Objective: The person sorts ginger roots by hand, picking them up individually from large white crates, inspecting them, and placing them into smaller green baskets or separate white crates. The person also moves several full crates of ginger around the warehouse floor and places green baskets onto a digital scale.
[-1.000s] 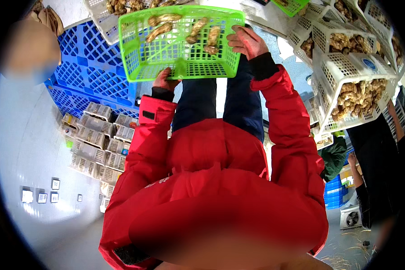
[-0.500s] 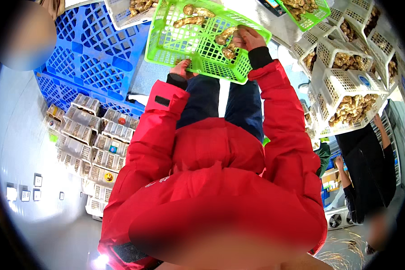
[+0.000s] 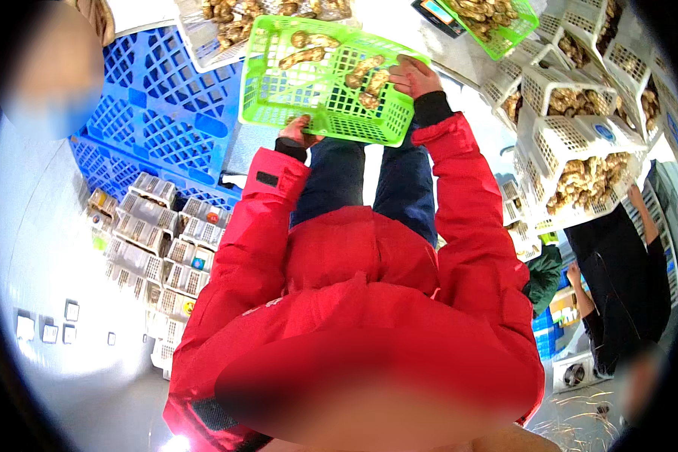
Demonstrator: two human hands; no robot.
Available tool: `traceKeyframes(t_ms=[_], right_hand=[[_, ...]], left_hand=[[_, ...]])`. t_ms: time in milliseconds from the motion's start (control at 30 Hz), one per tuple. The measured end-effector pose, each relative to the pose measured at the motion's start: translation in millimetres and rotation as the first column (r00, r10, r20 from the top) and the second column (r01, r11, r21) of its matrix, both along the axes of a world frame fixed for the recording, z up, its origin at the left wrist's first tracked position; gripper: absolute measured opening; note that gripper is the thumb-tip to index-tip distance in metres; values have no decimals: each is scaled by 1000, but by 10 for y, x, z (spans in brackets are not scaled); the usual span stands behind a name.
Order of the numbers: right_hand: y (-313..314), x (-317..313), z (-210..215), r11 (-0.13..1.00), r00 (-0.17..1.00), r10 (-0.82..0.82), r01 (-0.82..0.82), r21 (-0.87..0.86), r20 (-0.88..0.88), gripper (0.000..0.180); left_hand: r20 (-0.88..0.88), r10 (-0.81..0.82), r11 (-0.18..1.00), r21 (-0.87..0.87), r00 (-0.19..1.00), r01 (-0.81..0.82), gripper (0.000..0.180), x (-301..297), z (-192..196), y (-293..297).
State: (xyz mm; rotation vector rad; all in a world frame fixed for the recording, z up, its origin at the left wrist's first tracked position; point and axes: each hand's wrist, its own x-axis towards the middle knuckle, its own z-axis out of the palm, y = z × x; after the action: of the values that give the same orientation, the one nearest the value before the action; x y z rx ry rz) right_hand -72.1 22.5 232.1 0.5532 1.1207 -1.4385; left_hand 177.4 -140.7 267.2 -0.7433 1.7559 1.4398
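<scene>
I hold a bright green plastic basket point(image 3: 328, 126) in front of me with both hands. Several brown-and-white mushrooms lie in it: a pair with one mushroom point(image 3: 302, 58) at the left, and others, including a thick mushroom point(image 3: 363, 71), toward the right. My left hand point(image 3: 299, 133) is closed on the near edge, its fingertips partly hidden by the basket wall. At the right end, my right hand point(image 3: 416, 77) is closed around the rim, fingers over the inner side, apart from the nearest mushroom.
A white crate of mushrooms point(image 3: 201, 47) stands just beyond the basket. Blue pallets point(image 3: 173, 113) rise at left. Another green basket point(image 3: 499, 45) and a small scale point(image 3: 437, 16) are at far right. White crates point(image 3: 554, 162) are stacked at right, near a co-worker in black point(image 3: 618, 279).
The green basket has shifted left relative to the surroundings. My right hand has moved off the mushrooms inside onto the basket's right rim. The whole view has shifted slightly.
</scene>
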Motion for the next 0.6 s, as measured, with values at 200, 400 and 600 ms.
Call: traceKeyframes(t_ms=[200,400,600], right_hand=[[-392,110,323,959,933,263,-226,172,-246,30],[-85,-15,66,792,257,609,-152,591,-750,28],[95,-185,226,445,-216,812,-373,814,-542,26]], left_hand=[[527,830,90,198,183,-976,24,-215,-33,265],[597,765,159,190,242,-969,26,-254,-79,336],[568,796,74,250,208,-965,26,-206,-172,331]])
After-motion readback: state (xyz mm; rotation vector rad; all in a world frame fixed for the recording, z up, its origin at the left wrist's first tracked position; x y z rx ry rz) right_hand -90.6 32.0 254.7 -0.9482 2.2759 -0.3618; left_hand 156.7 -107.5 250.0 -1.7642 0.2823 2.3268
